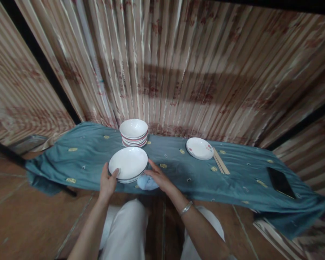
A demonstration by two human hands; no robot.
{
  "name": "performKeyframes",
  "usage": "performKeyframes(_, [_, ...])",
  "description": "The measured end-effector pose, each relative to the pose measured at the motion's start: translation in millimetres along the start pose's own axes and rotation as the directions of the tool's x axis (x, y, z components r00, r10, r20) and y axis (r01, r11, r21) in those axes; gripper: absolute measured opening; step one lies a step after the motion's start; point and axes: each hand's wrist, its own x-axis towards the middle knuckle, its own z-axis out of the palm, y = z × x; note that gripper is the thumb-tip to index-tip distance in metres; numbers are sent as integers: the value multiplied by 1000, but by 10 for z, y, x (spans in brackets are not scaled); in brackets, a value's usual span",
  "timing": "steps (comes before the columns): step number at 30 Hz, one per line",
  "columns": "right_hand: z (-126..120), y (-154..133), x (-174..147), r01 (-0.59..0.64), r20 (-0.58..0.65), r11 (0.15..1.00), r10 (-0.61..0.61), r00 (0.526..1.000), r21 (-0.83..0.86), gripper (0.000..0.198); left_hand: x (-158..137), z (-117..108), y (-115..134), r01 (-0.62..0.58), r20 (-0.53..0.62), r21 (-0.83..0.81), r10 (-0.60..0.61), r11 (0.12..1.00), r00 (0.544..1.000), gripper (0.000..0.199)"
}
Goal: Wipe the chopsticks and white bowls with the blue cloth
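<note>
A short stack of white plates point(128, 162) with dark rims is at the front of the cloth-covered table. My left hand point(108, 180) grips its left edge, thumb over the rim and fingers underneath. At the right edge is my right hand point(157, 175), its fingers against the rim. A light blue cloth point(147, 183) is bunched under that hand, beside the plates. Just behind stands a stack of white bowls point(133, 129) with red bands.
A teal patterned tablecloth point(173, 180) covers the narrow table. Right of centre lie small flowered plates point(199, 148) beside wooden chopsticks point(220, 161). A black phone point(281, 182) is near the right end. A pleated curtain point(178, 72) hangs behind; dark posts point(43, 65) frame the table.
</note>
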Motion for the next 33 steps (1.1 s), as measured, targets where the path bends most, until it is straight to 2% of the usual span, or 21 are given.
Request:
performKeyframes(5, [42,-27,-9,-26,2,997,26,1000,70,72,-21,36,-39,3,23,-56,-2,998,1000,82])
performKeyframes(12, [96,-60,-46,12,8,998,-12,1000,63,78,4,61,-116,-27,22,-104,30,994,999,81])
performKeyframes(17, [73,-118,-77,62,-12,998,-62,998,28,67,11,73,-126,2,15,-89,-1,996,1000,82])
performKeyframes(21, [33,-76,-48,121,-67,985,-129,989,-120,62,-4,73,-93,-2,25,-73,4,997,1000,84])
performKeyframes(26, [29,-56,-16,178,-118,897,-244,962,-404,56,-26,75,-64,-14,19,-48,15,999,1000,80])
performKeyframes(33, [121,-43,83,96,-272,868,-255,928,-488,46,-47,86,-94,-46,13,-60,47,997,999,81])
